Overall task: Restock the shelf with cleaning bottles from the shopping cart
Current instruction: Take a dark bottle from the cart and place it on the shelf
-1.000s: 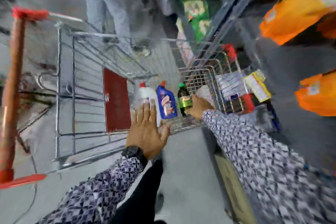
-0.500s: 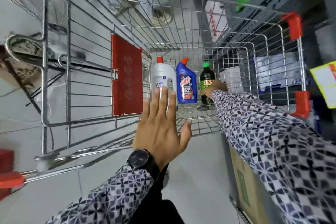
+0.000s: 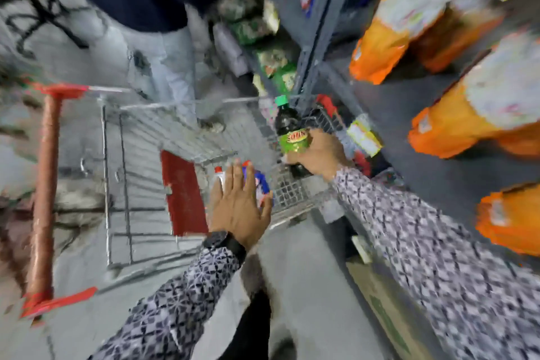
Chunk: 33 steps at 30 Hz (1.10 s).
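So the right hand (image 3: 317, 152) has its fingers wrapped round the lower body of the dark green-capped, green-labelled bottle (image 3: 289, 130), held up above the wire shopping cart's (image 3: 117, 184) far right corner, long axis roughly upright with the cap pointing away. The grey metal shelf (image 3: 438, 131) with orange packs lies just to its right, so I'd guess it swings that way. Left hand (image 3: 238, 207) hovers flat with fingers spread, empty, over the white bottle (image 3: 219, 178) and blue bottle (image 3: 261, 184) in the cart.

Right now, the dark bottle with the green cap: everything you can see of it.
The dark bottle looks like dark plastic, with a green screw cap on and a green and yellow label whose print is blurred. It stands roughly upright. The right hand grips its lower half from the right, over the shopping cart. Nothing else visibly touches it.
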{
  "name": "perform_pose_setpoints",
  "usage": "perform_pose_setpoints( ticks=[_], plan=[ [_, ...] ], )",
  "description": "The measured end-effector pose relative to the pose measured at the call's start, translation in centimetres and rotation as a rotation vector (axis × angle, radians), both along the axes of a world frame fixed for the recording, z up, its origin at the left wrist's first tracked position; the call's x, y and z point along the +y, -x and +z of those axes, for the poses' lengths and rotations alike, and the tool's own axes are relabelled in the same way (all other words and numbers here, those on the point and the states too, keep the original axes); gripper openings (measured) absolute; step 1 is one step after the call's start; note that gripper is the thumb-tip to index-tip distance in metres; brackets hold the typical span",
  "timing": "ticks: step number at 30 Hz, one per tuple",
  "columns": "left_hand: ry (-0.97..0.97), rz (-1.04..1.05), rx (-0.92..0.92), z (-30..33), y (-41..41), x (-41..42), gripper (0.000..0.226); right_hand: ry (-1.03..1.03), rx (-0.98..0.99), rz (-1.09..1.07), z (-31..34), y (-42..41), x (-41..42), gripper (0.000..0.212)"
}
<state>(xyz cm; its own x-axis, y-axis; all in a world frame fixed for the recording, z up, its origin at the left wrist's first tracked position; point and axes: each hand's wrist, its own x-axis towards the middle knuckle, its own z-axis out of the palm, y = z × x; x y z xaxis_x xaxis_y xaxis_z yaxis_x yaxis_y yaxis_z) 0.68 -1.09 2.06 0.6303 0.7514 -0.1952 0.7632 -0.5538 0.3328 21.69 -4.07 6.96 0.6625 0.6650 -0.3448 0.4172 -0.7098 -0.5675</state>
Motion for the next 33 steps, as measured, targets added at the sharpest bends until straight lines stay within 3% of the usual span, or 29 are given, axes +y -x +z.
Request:
perform_pose_setpoints(
  ticks=[8,11,13,18,24,33],
  plan=[
    [-0.335,-0.426,-0.645,21.7,-11.7,-7.5,0.079,-0.551,-0.510,-0.324,24.1,-0.7,-17.9,0.067],
    [-0.385,-0.630,-0.862,27.5,-17.3,-12.1,0.072,-0.622,-0.683,-0.466,30.7,-1.2,-24.8,0.071],
    [-0.386,-0.808,-0.911,30.5,-21.5,-15.3,0.068,-0.645,-0.802,-0.567,34.1,-1.3,-29.5,0.071],
    [-0.345,-1.088,-0.644,34.2,-31.7,-21.0,0.064,-0.638,-0.981,-0.804,37.5,-0.4,-37.1,0.063],
    [-0.390,-1.256,-0.224,34.6,-37.7,-24.0,0.073,-0.592,-1.040,-0.986,35.7,0.4,-40.3,0.066],
    [-0.371,-1.269,-0.271,33.7,-38.2,-23.5,0.081,-0.648,-1.041,-1.077,33.9,0.6,-41.8,0.065]
  ],
)
